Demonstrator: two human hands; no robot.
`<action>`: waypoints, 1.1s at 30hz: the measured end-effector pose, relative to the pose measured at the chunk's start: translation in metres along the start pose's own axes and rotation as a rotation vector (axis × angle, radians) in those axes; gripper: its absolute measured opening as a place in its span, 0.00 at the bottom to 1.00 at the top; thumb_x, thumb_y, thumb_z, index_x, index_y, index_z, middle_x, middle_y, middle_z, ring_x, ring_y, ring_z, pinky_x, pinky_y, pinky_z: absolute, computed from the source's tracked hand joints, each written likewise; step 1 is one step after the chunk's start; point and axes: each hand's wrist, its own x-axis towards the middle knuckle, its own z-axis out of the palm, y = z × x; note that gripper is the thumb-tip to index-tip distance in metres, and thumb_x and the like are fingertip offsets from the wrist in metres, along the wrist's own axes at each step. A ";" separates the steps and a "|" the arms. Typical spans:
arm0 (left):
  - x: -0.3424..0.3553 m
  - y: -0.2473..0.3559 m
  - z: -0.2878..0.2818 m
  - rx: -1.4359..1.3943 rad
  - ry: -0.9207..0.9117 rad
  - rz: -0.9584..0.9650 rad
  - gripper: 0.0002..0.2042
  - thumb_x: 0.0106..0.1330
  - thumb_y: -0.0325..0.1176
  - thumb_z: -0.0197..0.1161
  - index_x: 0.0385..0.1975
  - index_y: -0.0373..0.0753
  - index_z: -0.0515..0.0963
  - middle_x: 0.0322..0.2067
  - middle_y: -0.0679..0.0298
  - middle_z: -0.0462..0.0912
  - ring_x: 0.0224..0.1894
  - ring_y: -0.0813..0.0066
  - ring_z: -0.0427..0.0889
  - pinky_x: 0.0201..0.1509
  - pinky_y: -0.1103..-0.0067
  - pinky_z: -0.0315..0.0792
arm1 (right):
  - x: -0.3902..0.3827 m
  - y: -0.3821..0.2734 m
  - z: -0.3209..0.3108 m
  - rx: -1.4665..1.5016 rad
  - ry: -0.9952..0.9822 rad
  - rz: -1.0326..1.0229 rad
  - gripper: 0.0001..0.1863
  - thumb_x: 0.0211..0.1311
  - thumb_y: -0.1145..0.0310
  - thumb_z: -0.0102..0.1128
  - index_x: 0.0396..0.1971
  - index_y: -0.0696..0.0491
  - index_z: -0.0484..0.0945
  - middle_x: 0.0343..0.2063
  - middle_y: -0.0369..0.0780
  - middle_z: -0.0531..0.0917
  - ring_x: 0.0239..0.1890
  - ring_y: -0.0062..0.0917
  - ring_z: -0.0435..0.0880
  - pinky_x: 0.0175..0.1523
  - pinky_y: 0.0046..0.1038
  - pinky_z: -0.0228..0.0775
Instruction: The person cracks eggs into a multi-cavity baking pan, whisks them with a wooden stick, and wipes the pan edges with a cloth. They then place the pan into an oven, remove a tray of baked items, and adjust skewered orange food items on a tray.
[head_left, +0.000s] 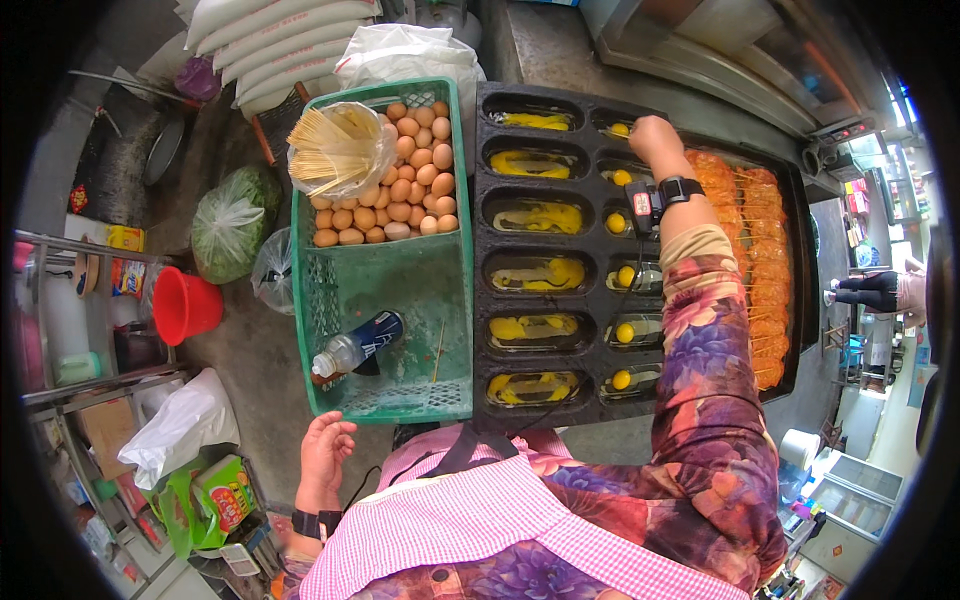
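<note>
My right hand (pixel 660 145) is closed with its fingertips down at the top right hollow of a black mould pan (pixel 590 300). What it pinches, if anything, is hidden. A yellow egg yolk (pixel 619 130) lies just left of those fingers. The pan's left-column hollows hold spread, streaked yolk (pixel 540 217); in the right column the yolks look round and whole. My left hand (pixel 325 450) hangs with loosely bent fingers, nothing seen in it, below the near left corner of a green crate (pixel 400 270). Brown eggs (pixel 405 185) fill the crate's far part, with a bag of wooden skewers (pixel 338 145) on top.
A bottle (pixel 360 345) and a single stick (pixel 439 350) lie in the crate's near part. Right of the pan, a tray holds skewered orange-red food (pixel 765 270). A red bucket (pixel 187 305) and a bag of greens (pixel 235 225) stand left. Another person (pixel 890 290) is far right.
</note>
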 end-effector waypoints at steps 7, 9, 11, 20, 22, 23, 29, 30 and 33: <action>-0.001 0.000 0.001 0.007 0.021 -0.021 0.10 0.65 0.26 0.51 0.44 0.35 0.69 0.30 0.59 0.81 0.21 0.79 0.76 0.23 0.85 0.70 | -0.002 0.005 -0.003 0.114 -0.082 -0.029 0.13 0.55 0.68 0.56 0.38 0.54 0.83 0.43 0.48 0.81 0.47 0.41 0.80 0.49 0.35 0.73; 0.000 0.001 0.002 0.005 0.009 -0.020 0.10 0.65 0.26 0.51 0.44 0.35 0.68 0.30 0.59 0.80 0.21 0.79 0.76 0.23 0.85 0.70 | -0.001 0.006 -0.002 0.102 -0.062 -0.002 0.13 0.54 0.68 0.55 0.37 0.54 0.83 0.41 0.48 0.81 0.46 0.42 0.80 0.48 0.35 0.73; 0.001 0.001 0.003 0.003 0.001 -0.021 0.10 0.65 0.26 0.51 0.45 0.35 0.68 0.30 0.59 0.80 0.21 0.79 0.76 0.23 0.85 0.70 | 0.001 0.006 -0.001 -0.020 -0.019 0.304 0.12 0.53 0.68 0.54 0.35 0.54 0.83 0.39 0.50 0.81 0.45 0.43 0.80 0.48 0.34 0.73; 0.007 0.007 0.007 0.027 -0.022 -0.012 0.11 0.64 0.26 0.51 0.45 0.35 0.68 0.31 0.58 0.81 0.22 0.79 0.76 0.24 0.85 0.70 | -0.002 0.029 0.000 -0.066 0.027 0.274 0.14 0.50 0.67 0.54 0.34 0.54 0.83 0.36 0.52 0.80 0.42 0.43 0.80 0.47 0.34 0.73; 0.006 0.008 0.009 0.036 -0.025 -0.021 0.10 0.64 0.26 0.51 0.45 0.35 0.68 0.31 0.58 0.81 0.22 0.79 0.76 0.24 0.85 0.70 | 0.001 0.032 -0.003 0.040 0.065 -0.012 0.13 0.50 0.67 0.53 0.33 0.53 0.84 0.34 0.51 0.81 0.41 0.43 0.81 0.47 0.34 0.73; 0.007 0.008 0.010 0.041 -0.023 -0.023 0.10 0.64 0.26 0.51 0.45 0.35 0.68 0.30 0.58 0.81 0.22 0.79 0.76 0.24 0.85 0.70 | 0.001 0.034 -0.004 0.089 0.087 -0.136 0.13 0.50 0.68 0.53 0.32 0.53 0.84 0.33 0.50 0.82 0.41 0.43 0.81 0.46 0.34 0.73; 0.011 0.011 0.016 0.055 -0.067 -0.021 0.10 0.64 0.26 0.51 0.45 0.36 0.69 0.30 0.60 0.80 0.22 0.79 0.75 0.24 0.85 0.70 | -0.044 0.057 -0.014 0.325 0.025 -0.028 0.11 0.47 0.65 0.56 0.27 0.52 0.84 0.28 0.48 0.83 0.35 0.40 0.83 0.43 0.34 0.74; 0.012 0.012 0.017 0.057 -0.080 -0.020 0.10 0.64 0.26 0.51 0.45 0.36 0.69 0.30 0.60 0.80 0.22 0.79 0.75 0.24 0.85 0.70 | -0.055 0.058 -0.012 0.281 -0.036 -0.057 0.11 0.48 0.66 0.56 0.28 0.53 0.84 0.29 0.48 0.83 0.36 0.40 0.83 0.44 0.34 0.74; 0.014 0.015 0.020 0.072 -0.103 -0.012 0.10 0.64 0.27 0.51 0.45 0.36 0.69 0.30 0.60 0.80 0.22 0.79 0.75 0.24 0.85 0.70 | -0.078 0.052 0.002 0.003 -0.068 0.117 0.11 0.49 0.68 0.55 0.29 0.54 0.84 0.31 0.51 0.82 0.38 0.42 0.82 0.45 0.36 0.74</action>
